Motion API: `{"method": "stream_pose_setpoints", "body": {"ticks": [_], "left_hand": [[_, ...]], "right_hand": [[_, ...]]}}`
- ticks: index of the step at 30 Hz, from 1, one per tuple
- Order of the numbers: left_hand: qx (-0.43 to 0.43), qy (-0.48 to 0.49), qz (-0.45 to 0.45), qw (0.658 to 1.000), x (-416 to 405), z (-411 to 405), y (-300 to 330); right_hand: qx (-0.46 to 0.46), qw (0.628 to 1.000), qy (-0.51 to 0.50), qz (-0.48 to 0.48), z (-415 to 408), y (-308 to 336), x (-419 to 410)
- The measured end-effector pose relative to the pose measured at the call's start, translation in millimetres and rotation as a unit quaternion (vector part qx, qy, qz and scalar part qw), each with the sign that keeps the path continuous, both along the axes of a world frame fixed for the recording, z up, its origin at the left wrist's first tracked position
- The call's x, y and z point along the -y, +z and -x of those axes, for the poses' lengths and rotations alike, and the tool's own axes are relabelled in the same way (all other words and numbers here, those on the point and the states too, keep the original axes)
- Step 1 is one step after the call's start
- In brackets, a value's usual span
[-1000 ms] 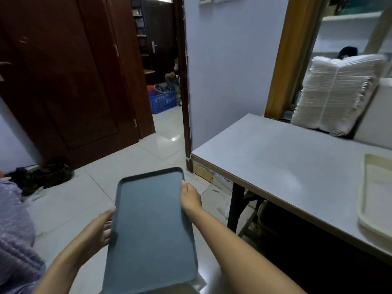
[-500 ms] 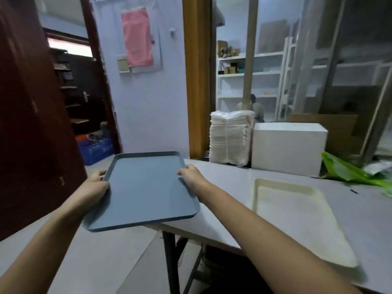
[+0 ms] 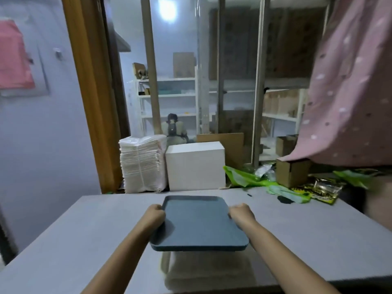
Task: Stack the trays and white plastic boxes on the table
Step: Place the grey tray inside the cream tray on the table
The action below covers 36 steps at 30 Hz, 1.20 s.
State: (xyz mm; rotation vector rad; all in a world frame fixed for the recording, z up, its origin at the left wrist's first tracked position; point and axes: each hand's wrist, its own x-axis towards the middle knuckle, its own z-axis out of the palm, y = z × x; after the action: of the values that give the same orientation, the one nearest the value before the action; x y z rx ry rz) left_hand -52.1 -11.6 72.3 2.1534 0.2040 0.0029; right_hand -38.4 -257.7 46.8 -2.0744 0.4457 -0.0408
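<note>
A dark grey tray [image 3: 198, 224] hangs level above the grey table [image 3: 84, 230], directly over a cream tray [image 3: 203, 270] that lies on the tabletop in its shadow. My left hand [image 3: 156, 214] grips the grey tray's left edge and my right hand [image 3: 240, 215] grips its right edge, fingers curled under the rim. Most of the cream tray is hidden beneath the grey one. A tall stack of white plastic boxes [image 3: 142, 163] wrapped in clear film stands at the table's far edge.
A white foam box [image 3: 195, 167] sits beside the stack. Green plastic bags [image 3: 246, 177], a small cardboard box [image 3: 291, 174] and a yellow-black packet [image 3: 316, 188] clutter the far right. A pink curtain [image 3: 350, 81] hangs at right. A person crouches behind the glass [image 3: 175, 129].
I have turned from the doorway to face the table. The grey tray has moved from beyond the table's left edge to directly above the cream tray, still held in both hands.
</note>
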Motion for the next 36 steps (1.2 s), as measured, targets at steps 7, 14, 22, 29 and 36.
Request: {"method": "stream_pose_setpoints", "body": {"ticks": [7,14,22,29,36], "left_hand": [[-0.088,0.015,-0.040,0.995,1.7,-21.2,-73.3],[-0.061,0.031,-0.002,0.998,3.4,-29.4,-76.2],[0.004,0.033,0.005,0.999,4.4,-40.4,-88.6],[0.014,0.056,0.017,0.998,3.7,-43.3,-102.4],[0.051,0.046,-0.082,0.994,-0.7,-45.8,-109.6]], "right_hand": [[-0.064,0.996,-0.029,0.064,-7.8,-51.8,11.6],[-0.029,0.999,-0.012,-0.006,-8.4,-46.8,6.1],[-0.037,0.999,-0.013,-0.004,-16.5,-47.9,5.6],[-0.061,0.997,-0.036,0.017,-20.7,-57.8,3.8],[-0.024,0.993,-0.076,0.084,-23.7,-73.8,3.3]]}}
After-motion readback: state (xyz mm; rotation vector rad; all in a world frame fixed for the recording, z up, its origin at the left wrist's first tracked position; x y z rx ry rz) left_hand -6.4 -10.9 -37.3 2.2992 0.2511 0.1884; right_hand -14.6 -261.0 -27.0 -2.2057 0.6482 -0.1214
